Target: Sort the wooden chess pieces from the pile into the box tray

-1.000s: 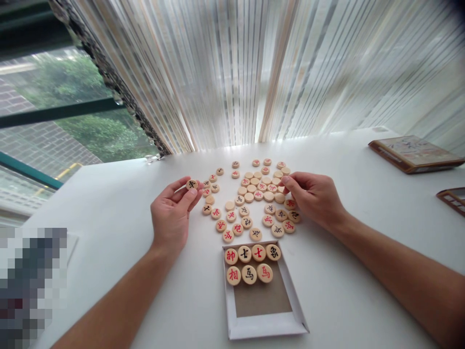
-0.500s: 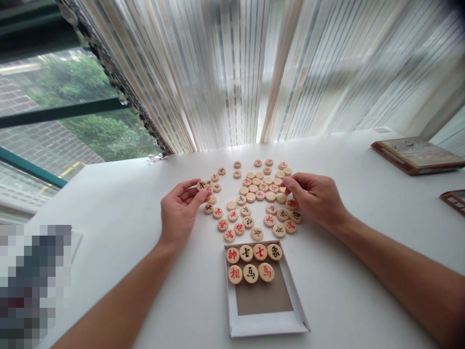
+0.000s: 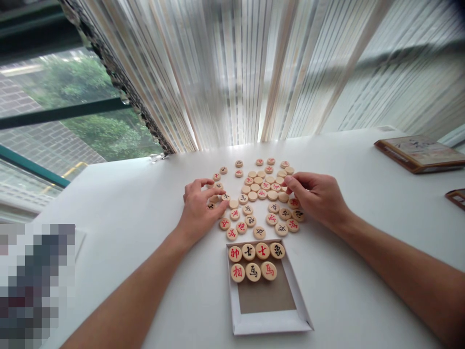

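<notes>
My left hand is low over the table, thumb and index finger at the edges of a round wooden xiangqi piece with a black character. This piece sits at the left of the loose group. My right hand is closed in a pinch above the right side of the group; what its fingertips hold, if anything, is hidden. Between the hands lie several pieces, some face down like one blank piece, others showing red or black characters. Nearer me is a shallow white box with two rows of face-up pieces.
A brown-edged flat box lies at the table's back right, and part of another box shows at the right edge. A striped curtain hangs behind the white table. A window with greenery is at left.
My left hand has moved right and down with the black-character piece, from the group's left edge to beside the other pieces. My right hand stays in nearly the same place.
</notes>
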`<action>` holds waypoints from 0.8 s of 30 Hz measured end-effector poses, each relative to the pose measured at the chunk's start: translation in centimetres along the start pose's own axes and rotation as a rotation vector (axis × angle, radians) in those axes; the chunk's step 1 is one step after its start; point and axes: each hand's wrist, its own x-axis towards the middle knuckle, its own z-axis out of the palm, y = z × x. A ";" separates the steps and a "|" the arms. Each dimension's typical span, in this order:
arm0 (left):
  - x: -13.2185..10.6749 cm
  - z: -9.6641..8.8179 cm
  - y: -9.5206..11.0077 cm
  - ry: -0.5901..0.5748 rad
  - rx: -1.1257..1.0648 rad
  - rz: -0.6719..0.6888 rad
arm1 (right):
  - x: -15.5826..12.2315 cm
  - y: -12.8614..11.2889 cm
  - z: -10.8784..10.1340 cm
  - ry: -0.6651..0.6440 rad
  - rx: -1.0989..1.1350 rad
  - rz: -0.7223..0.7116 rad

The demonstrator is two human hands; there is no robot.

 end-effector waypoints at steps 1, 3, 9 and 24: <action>0.0 -0.1 -0.1 0.003 -0.015 0.004 | 0.0 0.0 0.0 0.000 -0.002 -0.002; 0.3 -0.3 -0.4 0.046 -0.066 -0.001 | 0.0 0.0 0.0 0.002 -0.008 -0.006; 2.0 -0.3 -2.6 0.136 -0.062 -0.074 | 0.0 0.0 0.0 0.005 -0.003 -0.032; 2.5 -1.9 -4.1 0.062 -0.036 -0.184 | 0.0 -0.3 -0.1 0.017 0.002 -0.038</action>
